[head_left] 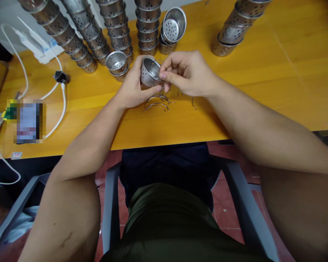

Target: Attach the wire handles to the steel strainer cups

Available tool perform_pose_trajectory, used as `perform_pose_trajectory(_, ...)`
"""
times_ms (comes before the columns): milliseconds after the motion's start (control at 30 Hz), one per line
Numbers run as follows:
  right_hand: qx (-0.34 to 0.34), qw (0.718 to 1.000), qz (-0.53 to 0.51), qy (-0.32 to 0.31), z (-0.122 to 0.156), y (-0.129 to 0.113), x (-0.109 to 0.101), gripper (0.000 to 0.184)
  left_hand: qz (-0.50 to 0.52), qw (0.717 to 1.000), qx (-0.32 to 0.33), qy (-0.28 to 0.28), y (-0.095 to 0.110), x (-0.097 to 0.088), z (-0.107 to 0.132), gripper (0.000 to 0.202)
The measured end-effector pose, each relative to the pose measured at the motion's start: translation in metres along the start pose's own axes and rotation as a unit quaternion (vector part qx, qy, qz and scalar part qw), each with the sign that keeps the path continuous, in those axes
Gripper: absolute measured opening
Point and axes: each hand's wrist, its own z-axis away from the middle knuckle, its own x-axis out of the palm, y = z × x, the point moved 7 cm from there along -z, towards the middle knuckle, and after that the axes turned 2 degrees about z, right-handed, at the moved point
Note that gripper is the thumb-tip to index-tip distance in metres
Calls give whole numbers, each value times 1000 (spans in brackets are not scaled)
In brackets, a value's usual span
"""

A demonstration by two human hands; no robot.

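My left hand point(135, 85) is wrapped round a small perforated metal cup point(147, 74), tilted with its mouth toward my right hand. At the cup's rim, the thumb and fingers of my right hand point(182, 74) are pinched together on a thin wire handle point(157, 61), most of it hidden by the fingers. Several loose curved wire handles point(155, 105) lie on the table just below the cup. Another bent wire point(193, 103) lies under my right wrist.
Tall stacks of perforated metal cups point(117, 31) line the back of the wooden table point(289, 72). A leaning stack point(231, 34) stands at right, shorter ones point(117, 62) nearer. White cables point(64, 112) and a blurred phone-like object point(28, 122) are at left. Grey chair armrests point(112, 207) flank me.
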Motion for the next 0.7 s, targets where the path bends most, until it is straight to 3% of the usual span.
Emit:
perform_pose_trajectory(200, 1, 1000, -15, 3, 1, -2, 1, 50, -3, 1000, 12, -8, -3, 2, 0, 89)
perform_pose_trajectory(700, 4, 1000, -28, 3, 0, -1, 0, 52, 4, 1000, -2, -8, 5, 3, -3, 86)
